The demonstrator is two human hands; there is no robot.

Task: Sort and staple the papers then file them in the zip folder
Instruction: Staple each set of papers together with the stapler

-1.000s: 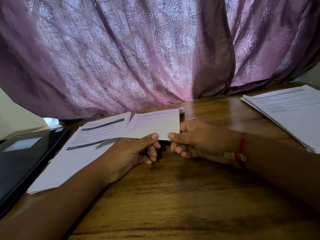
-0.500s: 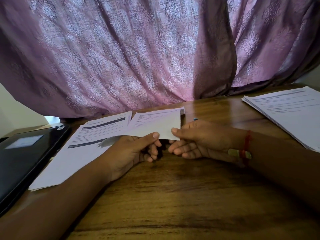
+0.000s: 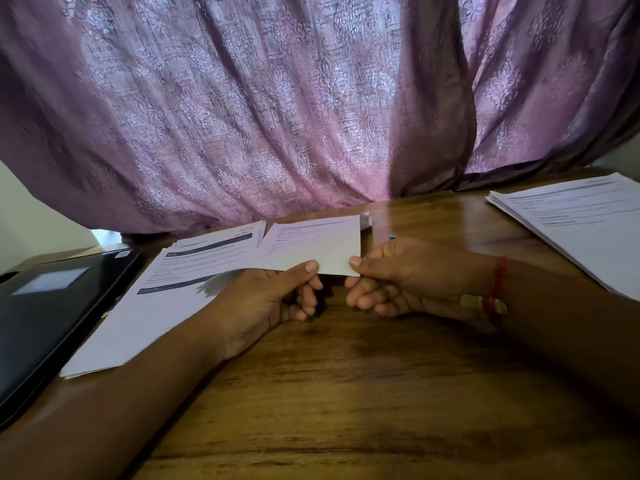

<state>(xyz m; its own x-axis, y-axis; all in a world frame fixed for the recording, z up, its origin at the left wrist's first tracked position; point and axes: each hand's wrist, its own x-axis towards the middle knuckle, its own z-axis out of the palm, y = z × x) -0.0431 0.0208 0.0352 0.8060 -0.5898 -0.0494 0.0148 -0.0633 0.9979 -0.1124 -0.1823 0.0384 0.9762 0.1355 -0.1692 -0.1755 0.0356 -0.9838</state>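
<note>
A thin set of white printed sheets (image 3: 311, 244) is held just above the wooden table (image 3: 346, 393), tilted away from me. My left hand (image 3: 266, 299) pinches its near edge with thumb on top and fingers curled beneath. My right hand (image 3: 405, 275) pinches the near right corner the same way. A pile of printed papers (image 3: 166, 292) lies to the left, partly under the held sheets. Another stack of papers (image 3: 581, 223) lies at the far right. A black zip folder (image 3: 52, 306) lies flat at the left edge. No stapler shows clearly.
A purple patterned curtain (image 3: 277, 116) hangs along the far edge of the table. A small white thing (image 3: 366, 220) and a bit of blue (image 3: 392, 237) peek out behind the held sheets. Bare wood lies between me and my hands.
My right hand's fingers have uncurled slightly and its grip has shifted on the corner. The sheets and my left hand stay almost where they were.
</note>
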